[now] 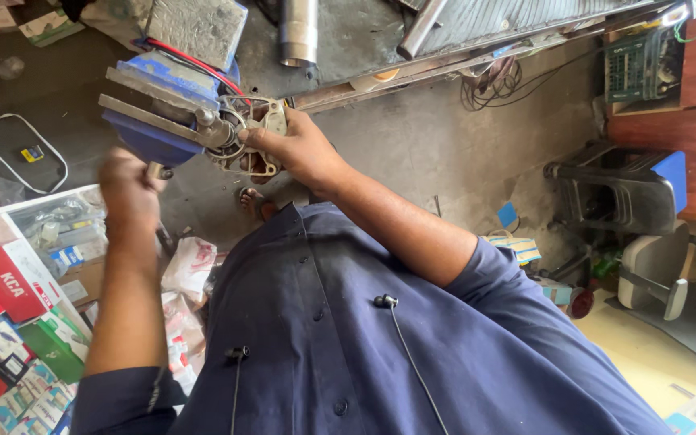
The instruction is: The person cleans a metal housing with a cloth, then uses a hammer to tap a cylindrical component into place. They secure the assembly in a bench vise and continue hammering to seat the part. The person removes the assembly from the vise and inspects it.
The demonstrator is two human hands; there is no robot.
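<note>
A blue bench vise (163, 105) stands at the upper left, its jaws around a grey metal motor housing (251, 141) with round openings and thin wires. My right hand (296, 145) grips that housing from the right side. My left hand (128, 189) is blurred, closed around the vise handle (157, 171) just below the vise. My dark blue shirt fills the lower middle, with earphone buds hanging on it.
A glass case (18, 306) with several coloured boxes lies at the lower left. Plastic-wrapped packets (191, 270) sit beside it. A metal pipe (297, 32) and bars lie at the top; a dark plastic stool (614, 189) and cables (493, 84) stand to the right on concrete.
</note>
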